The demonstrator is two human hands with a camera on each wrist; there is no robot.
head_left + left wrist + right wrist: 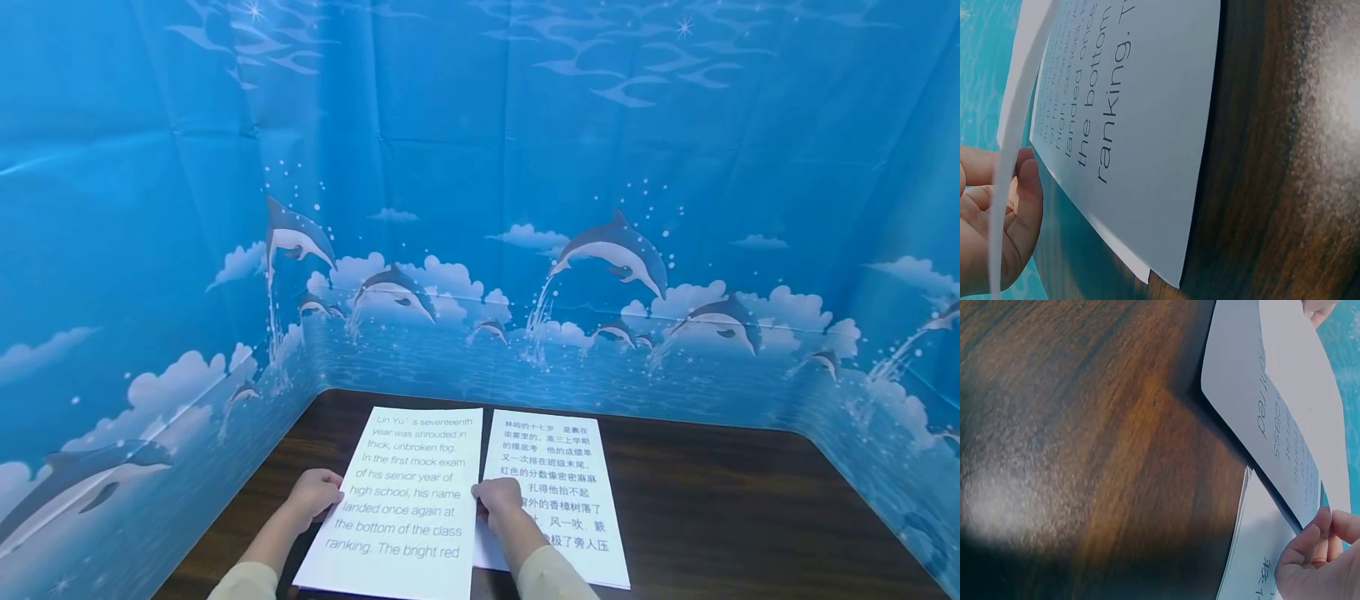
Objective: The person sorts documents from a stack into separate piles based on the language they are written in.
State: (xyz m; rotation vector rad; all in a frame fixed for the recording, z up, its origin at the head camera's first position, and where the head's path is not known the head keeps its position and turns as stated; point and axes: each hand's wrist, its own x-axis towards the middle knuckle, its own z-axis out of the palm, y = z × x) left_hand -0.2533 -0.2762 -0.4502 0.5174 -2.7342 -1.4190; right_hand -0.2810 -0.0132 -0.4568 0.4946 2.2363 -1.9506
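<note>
head: above, forward-down, farthest | left wrist, right wrist: close, turned sideways | all share: English sheet (399, 503)

A dark wood-grained bench (712, 508), seen at the bottom of the frame, is bordered at its back and both sides by a bright blue backdrop (450, 150). Leaping dolphins (626, 240) and white clouds (450, 275) are printed across the middle, pale ripples (630, 102) near the top. In both wrist views, whitish glare (1344, 75) is reflected off the bench.
</note>
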